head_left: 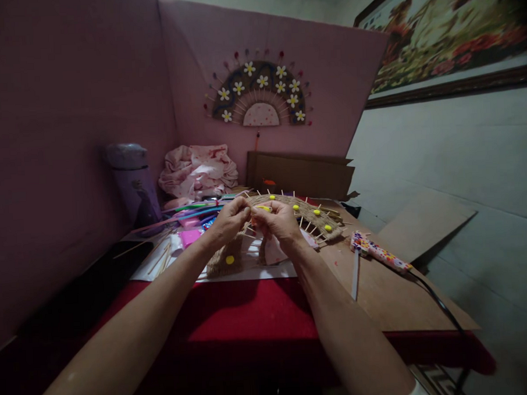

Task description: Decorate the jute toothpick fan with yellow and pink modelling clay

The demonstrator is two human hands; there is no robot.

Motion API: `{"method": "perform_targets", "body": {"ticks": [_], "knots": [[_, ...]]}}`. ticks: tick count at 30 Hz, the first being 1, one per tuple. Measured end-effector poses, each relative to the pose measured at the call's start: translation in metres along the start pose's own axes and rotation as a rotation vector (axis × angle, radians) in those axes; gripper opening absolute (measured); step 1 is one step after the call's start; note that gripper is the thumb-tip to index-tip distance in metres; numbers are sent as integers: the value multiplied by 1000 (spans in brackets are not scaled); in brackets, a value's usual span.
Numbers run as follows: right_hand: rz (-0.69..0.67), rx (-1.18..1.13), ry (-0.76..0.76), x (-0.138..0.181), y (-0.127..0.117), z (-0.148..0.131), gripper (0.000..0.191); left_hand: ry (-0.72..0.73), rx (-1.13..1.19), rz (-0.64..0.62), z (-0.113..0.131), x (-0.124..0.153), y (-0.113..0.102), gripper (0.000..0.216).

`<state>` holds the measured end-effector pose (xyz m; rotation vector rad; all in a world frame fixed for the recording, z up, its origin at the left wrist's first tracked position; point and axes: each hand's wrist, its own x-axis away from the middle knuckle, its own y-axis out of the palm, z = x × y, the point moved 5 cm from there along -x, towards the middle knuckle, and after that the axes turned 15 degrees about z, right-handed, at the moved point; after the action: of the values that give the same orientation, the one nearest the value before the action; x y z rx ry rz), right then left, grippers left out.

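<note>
A half-round woven fan piece (310,214) of jute with wooden sticks and yellow dots lies on the table in front of me. My left hand (229,221) and my right hand (278,220) meet over its top left edge. Both have the fingers pinched together. A small yellow piece (263,208) shows between the fingertips. Which hand holds it I cannot tell.
A patterned glue gun (379,252) with a black cord lies right of the fan on brown cardboard (381,297). A purple bottle (134,183), pink cloth (197,170), coloured sticks and packets sit behind. A finished flower fan (259,96) hangs on the pink wall. Red cloth (246,312) covers the table front.
</note>
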<state>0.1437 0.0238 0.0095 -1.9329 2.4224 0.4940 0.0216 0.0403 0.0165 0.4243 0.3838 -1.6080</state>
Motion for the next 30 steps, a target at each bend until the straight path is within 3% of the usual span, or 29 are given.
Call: {"method": "perform_targets", "body": {"ticks": [11, 16, 22, 30], "knots": [[25, 100, -33, -4, -1, 3, 9, -59, 13, -16, 0, 2, 0, 25], [5, 79, -18, -1, 1, 2, 19, -14, -42, -5, -1, 0, -1, 22], [35, 120, -22, -1, -1, 1, 9, 48, -138, -5, -2, -1, -1, 18], [74, 129, -116, -4, -4, 3, 14, 136, -304, 71, 10, 1, 0, 14]]}}
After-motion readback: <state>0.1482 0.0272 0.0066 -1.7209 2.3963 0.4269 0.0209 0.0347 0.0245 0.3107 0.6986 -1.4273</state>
